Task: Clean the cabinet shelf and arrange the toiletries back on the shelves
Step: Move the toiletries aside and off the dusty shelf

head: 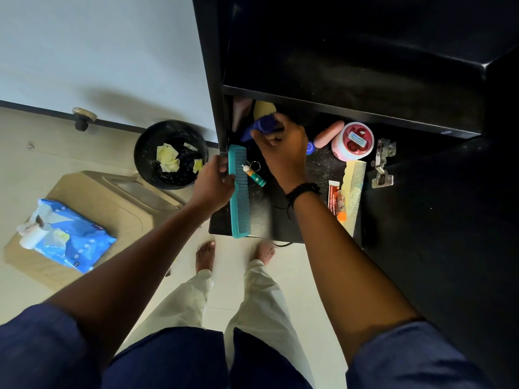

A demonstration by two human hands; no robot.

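Down on the dusty lower shelf [261, 220] of the black box-shaped cabinet [365, 66], my right hand [283, 147] is curled round a dark blue plastic bottle [262, 125], fingers and thumb closed on its body. The bottle pokes out up and left of my knuckles, tilted, toward the shelf's back left corner. A pale yellow rounded item [264, 108] sits just behind it, too shadowed to identify. My left hand [214, 182] grips the front edge of the cabinet's black side panel [207, 66], fingers wrapped round it, the hand touching the long teal plastic comb [238, 192] that lies lengthways along the shelf's left side. Between comb and right wrist lies a small green-and-orange keyring bottle [254, 174], just below the gripped bottle and apart from it. A black beaded wristband [302, 190] is on the right wrist. Right of that hand are a pink cylindrical tube [328, 133], a round pink jar with a red lid [352, 141], a cream plastic comb [355, 192] and a red flat sachet [334, 200] beside it. A metal door hinge [382, 164] is at the shelf's right end. On the floor to the left are a round black bin [171, 127] holding crumpled yellowish wipes and a blue soft wipes pack [75, 237] on a beige plastic stool [118, 209].
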